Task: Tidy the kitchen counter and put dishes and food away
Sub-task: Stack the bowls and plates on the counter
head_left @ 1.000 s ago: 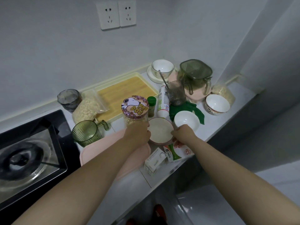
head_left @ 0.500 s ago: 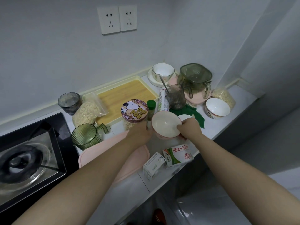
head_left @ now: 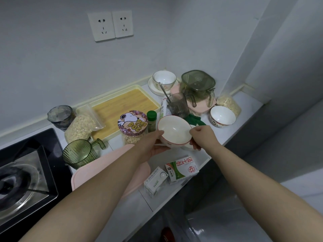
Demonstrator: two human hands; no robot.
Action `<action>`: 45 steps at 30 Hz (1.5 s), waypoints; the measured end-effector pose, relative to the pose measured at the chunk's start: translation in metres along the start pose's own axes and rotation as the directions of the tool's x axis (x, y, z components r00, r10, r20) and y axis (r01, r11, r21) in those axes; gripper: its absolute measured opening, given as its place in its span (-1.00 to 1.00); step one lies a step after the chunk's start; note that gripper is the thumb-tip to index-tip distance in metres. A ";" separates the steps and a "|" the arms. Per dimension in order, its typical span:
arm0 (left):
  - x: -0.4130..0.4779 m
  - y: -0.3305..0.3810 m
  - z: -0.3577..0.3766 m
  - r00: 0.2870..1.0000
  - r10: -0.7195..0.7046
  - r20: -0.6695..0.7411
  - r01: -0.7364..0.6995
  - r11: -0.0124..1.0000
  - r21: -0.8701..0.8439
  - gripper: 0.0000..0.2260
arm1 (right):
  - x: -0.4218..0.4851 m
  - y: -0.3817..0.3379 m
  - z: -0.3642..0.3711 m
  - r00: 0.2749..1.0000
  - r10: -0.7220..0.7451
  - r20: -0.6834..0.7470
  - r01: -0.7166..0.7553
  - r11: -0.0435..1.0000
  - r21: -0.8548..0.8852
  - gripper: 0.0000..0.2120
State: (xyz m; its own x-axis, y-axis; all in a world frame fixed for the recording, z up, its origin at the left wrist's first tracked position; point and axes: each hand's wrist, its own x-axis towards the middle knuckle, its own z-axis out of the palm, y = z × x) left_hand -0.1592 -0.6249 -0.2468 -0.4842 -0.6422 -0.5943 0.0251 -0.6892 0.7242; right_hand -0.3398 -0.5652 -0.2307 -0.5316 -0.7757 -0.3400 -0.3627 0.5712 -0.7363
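Near the middle of the frame both hands hold the red-rimmed bowl (head_left: 173, 131) above the table (head_left: 176, 194), tilted so its white inside faces the camera. The left hand (head_left: 153, 144) cups it from below and from the left with the thumb on the rim, its grip closed around the bowl. The right hand (head_left: 201, 135) pinches the right side of the rim, with fingers curled under the base, so that grip is also clamped on the bowl.

Just left of the bowl stands a jar with a cartoon-dog lid (head_left: 132, 124) (the lid reads "YEAR OF THE DOG"), and a small green-capped bottle (head_left: 151, 119) stands between the jar and the bowl. Behind the bowl, toward the upper middle, is a ribbed grey glass (head_left: 177, 105) with a utensil handle sticking out of it. A green cloth (head_left: 194, 118) lies beside it.

Right of centre sits another white bowl (head_left: 222, 117), apart from the hands. Below the held bowl, two milk cartons (head_left: 181, 169) lie on their sides near the table's front edge. A pink board (head_left: 111, 165) lies under the left forearm. A green jug (head_left: 78, 153) stands at its left, and above that a bag of oats (head_left: 82, 126) leans on a yellow tray (head_left: 125, 109). A stove (head_left: 22, 180) fills the lower left.
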 end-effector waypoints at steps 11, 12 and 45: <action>0.008 -0.009 -0.008 0.988 0.028 -0.154 -0.019 0.998 0.057 -0.76 | 0.042 0.064 0.013 0.938 0.340 -0.068 -0.343 0.939 -0.026 -0.81; 0.008 -0.010 -0.009 0.986 0.024 -0.164 -0.015 0.998 0.059 -0.77 | 0.043 0.064 0.015 0.931 0.363 -0.048 -0.362 0.932 0.023 -0.84; -0.066 -0.020 -0.073 0.981 0.168 -0.093 -0.161 0.984 0.078 -0.69 | -0.062 -0.052 0.035 0.977 -0.181 0.117 0.192 0.977 -0.092 -0.80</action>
State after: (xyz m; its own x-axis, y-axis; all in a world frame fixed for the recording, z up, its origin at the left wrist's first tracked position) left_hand -0.0638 -0.5932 -0.2474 -0.3894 -0.7771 -0.4945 0.0345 -0.5488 0.8353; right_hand -0.2610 -0.5557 -0.1918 -0.3639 -0.8923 -0.2673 -0.5272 0.4339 -0.7306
